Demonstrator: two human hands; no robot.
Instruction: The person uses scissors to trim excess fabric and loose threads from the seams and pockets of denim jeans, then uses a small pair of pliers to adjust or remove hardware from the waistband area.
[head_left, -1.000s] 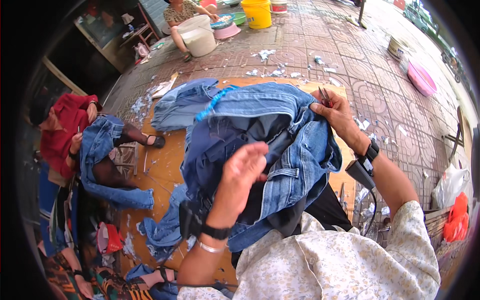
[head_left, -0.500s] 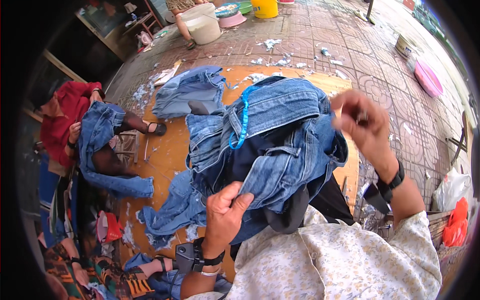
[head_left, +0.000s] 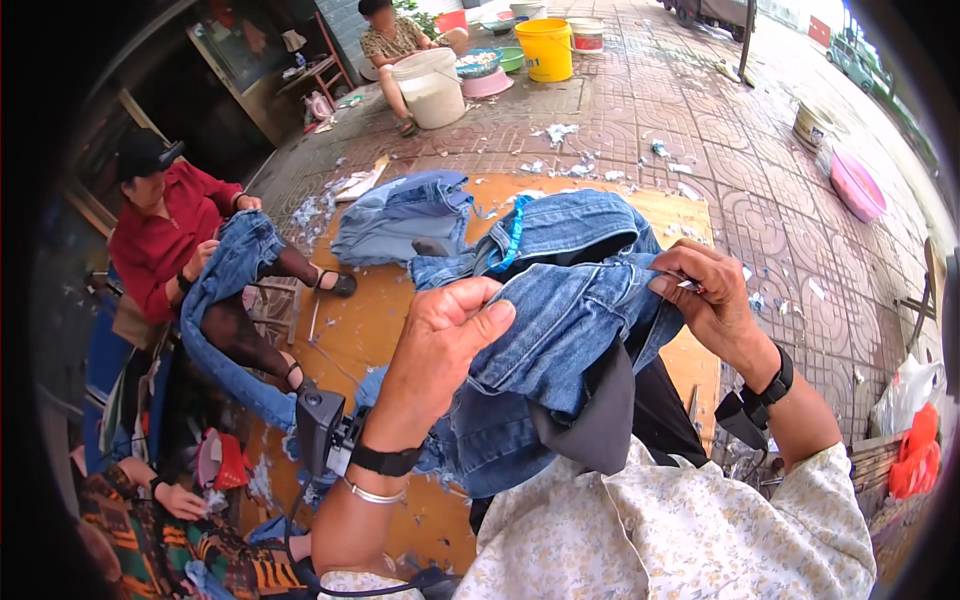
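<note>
Left hand [head_left: 440, 340]: nearly closed, thumb and forefinger pinching edge of jeans [head_left: 560, 325].
Right hand [head_left: 707, 295]: curled, pinching jeans' opposite side; small metal tool [head_left: 690, 285] among fingers, type unclear.
Jeans: bunched between hands, grey lining [head_left: 600, 415] hanging out.
Board [head_left: 385, 300]: orange-brown, folded denim [head_left: 400, 220] at far side.

From the held jeans [head_left: 550, 325], clearance exists at 1 to 2 o'clock, over the board [head_left: 676, 212]. Obstructions: left hand [head_left: 445, 335], 9 o'clock; folded denim [head_left: 395, 225], 10 o'clock; right hand [head_left: 708, 298], 3 o'clock; co-worker [head_left: 165, 240], 9 o'clock, well apart.
</note>
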